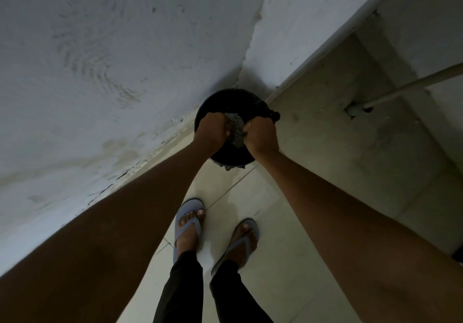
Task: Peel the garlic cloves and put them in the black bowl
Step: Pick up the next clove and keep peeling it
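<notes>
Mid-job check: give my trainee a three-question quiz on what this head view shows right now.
1. True or false: the left hand and right hand both grip the grey crumpled material above the black round container.
2. The container stands: A) on a table, B) on the floor in a wall corner, C) in a sink.
3. Fill in: the footwear is a pair of grey-blue ____.

Key: 1 true; 2 B; 3 flip-flops.
</notes>
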